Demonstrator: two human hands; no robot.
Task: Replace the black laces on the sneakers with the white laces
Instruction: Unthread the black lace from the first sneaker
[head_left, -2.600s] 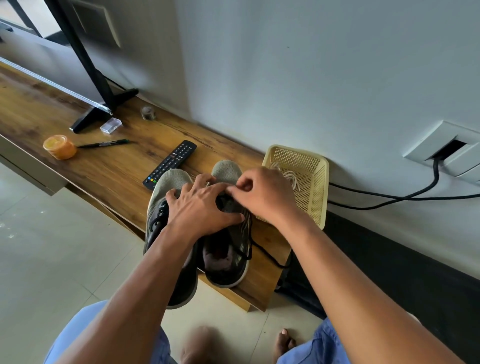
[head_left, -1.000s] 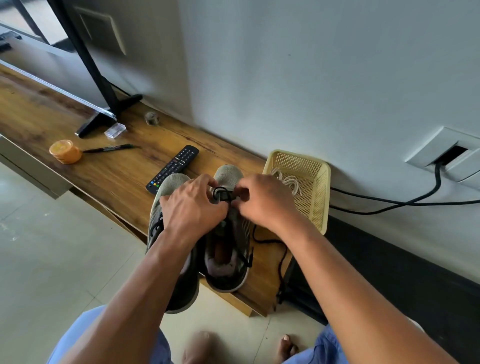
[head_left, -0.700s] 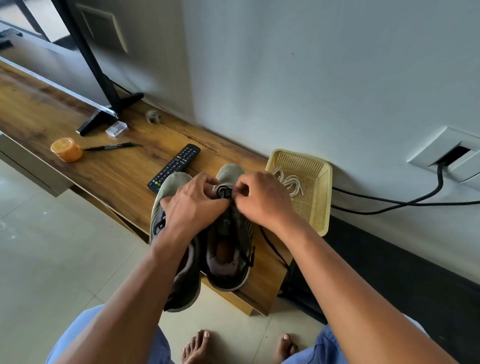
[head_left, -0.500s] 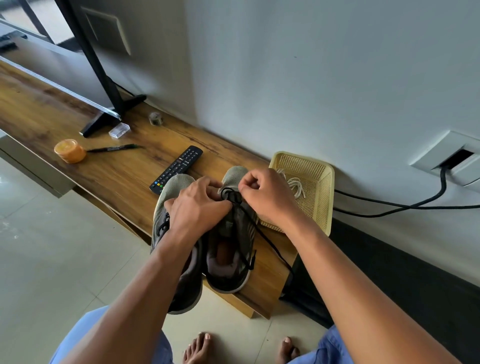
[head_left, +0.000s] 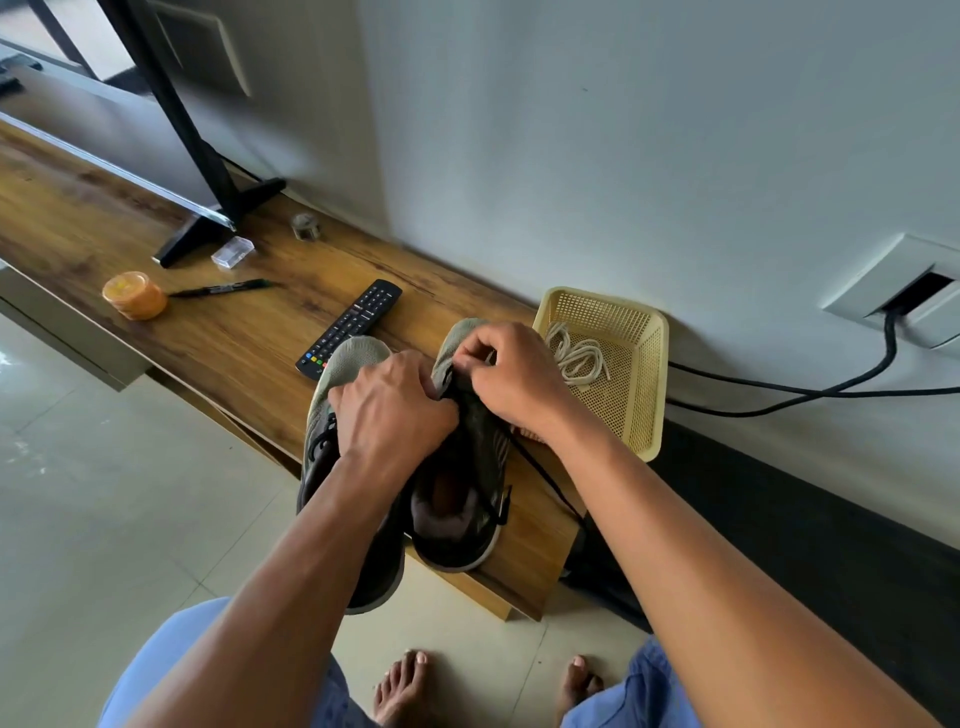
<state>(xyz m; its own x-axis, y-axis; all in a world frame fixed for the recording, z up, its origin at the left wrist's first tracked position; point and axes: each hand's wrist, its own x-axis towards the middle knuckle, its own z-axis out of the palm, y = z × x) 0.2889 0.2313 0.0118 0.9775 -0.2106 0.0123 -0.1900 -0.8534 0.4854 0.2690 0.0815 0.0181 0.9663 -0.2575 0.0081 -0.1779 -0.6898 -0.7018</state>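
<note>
I see the two grey knit sneakers side by side at the near end of the wooden shelf (head_left: 171, 343), toes aimed at the wall and heels toward me, their long axes running front to back. The left sneaker (head_left: 337, 415) overhangs the shelf edge with its heel and is laced; the right sneaker (head_left: 457, 499) shows its padded, open collar. My left hand (head_left: 389, 410) grips the right sneaker's upper near the tongue, fingers curled. My right hand (head_left: 511, 376) pinches the black lace (head_left: 545, 478) close to the toe — the cord trails back past the shoe and off the shelf end. Just right of the shoes, against the wall, the perforated yellow plastic basket (head_left: 644, 389) holds the white laces (head_left: 576, 356) in loose flat loops.
</note>
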